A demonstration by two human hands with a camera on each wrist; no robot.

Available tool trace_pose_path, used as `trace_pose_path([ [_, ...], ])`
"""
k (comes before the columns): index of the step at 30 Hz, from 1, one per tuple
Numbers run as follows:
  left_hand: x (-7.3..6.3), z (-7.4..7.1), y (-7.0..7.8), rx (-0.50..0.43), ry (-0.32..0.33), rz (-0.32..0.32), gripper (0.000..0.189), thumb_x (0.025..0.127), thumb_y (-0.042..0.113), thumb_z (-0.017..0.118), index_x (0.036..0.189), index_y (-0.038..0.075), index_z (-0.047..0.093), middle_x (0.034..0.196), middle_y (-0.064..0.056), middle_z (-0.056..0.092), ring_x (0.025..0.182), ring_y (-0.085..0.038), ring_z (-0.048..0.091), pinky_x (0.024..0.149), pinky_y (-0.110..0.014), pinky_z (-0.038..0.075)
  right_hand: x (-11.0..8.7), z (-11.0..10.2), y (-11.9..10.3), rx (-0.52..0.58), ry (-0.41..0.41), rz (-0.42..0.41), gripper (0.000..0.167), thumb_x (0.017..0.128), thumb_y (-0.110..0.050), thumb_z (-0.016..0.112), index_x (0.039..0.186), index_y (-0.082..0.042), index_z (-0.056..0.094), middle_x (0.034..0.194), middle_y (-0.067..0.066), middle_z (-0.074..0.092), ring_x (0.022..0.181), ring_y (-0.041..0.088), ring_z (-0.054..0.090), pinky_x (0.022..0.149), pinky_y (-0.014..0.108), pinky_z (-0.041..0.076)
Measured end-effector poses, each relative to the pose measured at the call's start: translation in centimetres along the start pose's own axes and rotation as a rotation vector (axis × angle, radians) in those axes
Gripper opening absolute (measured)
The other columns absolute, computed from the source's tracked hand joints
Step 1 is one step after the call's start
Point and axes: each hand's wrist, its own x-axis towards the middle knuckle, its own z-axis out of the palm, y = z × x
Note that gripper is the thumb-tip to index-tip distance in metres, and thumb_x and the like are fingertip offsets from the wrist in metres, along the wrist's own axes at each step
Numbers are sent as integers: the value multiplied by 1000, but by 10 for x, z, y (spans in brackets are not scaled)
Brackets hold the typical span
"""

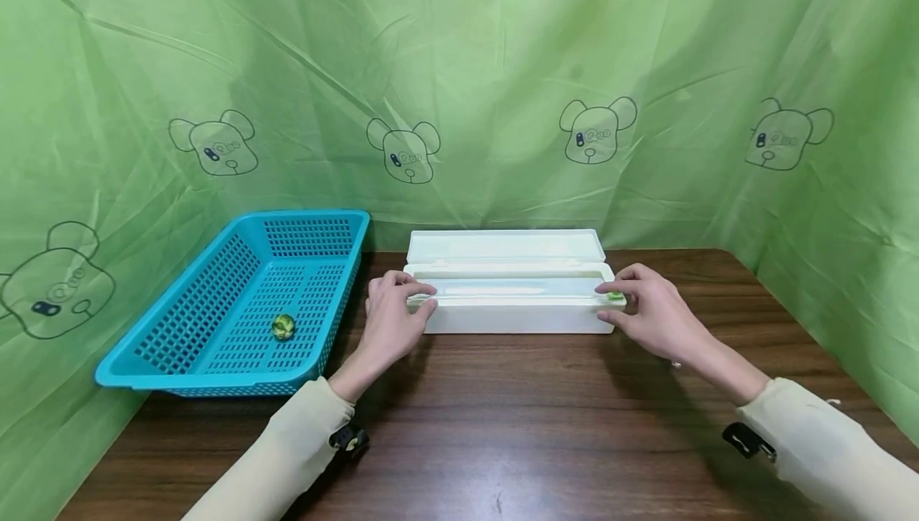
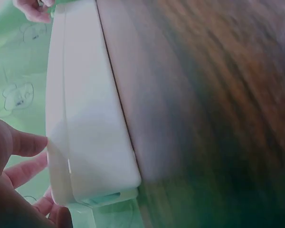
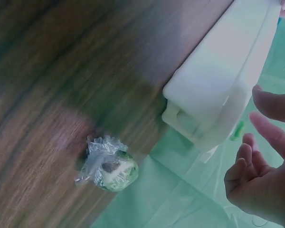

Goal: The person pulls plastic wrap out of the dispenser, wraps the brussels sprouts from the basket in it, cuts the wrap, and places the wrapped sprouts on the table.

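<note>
One left hand (image 1: 393,309) and one right hand (image 1: 655,309), thumb and forefinger of each spread at a near top corner. One white box (image 1: 517,320) on the surface (image 1: 517,405), between the two grips; its long axis runs left to right, neither hand nearer; raised lid (image 1: 506,246) behind.

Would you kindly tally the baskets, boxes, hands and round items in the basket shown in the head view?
Blue basket: 1
White box: 1
Hands: 2, left hand and right hand
Round green item: 1
Total: 5
</note>
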Motion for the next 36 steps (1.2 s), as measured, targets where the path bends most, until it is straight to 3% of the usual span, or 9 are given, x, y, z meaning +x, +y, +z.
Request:
trace_pose_path([
  [6, 3, 2, -6, -22, 15, -5, 12, 93, 18, 81, 103, 12, 84, 120, -12, 58, 123, -37, 39, 102, -56, 32, 8, 5, 6, 3, -19, 13, 16, 89, -9, 86, 104, -7, 83, 104, 11, 65, 75, 19, 55, 63, 33, 44],
  [17, 12, 5, -3, -70, 39, -61, 9, 94, 17, 78, 95, 10, 83, 119, -15, 60, 121, -36, 41, 101, -54, 33, 16, 4, 7, 36, -49, 69, 9, 91, -12, 84, 100, -9, 85, 102, 6, 67, 73, 15, 50, 65, 33, 42],
  [25, 17, 8, -1, -79, 60, -58, 11, 99, 16, 73, 98, 8, 81, 114, -13, 64, 120, -36, 43, 99, -55, 32, 24, 2, 8, 67, -72, 137, 4, 90, -11, 83, 94, -11, 85, 97, 3, 68, 76, 19, 49, 65, 32, 39],
  [36, 25, 8, 3, -77, 71, -44, 11, 103, 17, 69, 100, 10, 77, 106, -8, 73, 113, -32, 49, 96, -55, 32, 35, 2, 12, 86, -101, 120, 5, 97, -9, 74, 94, -8, 78, 89, 6, 64, 74, 22, 49, 66, 37, 39],
])
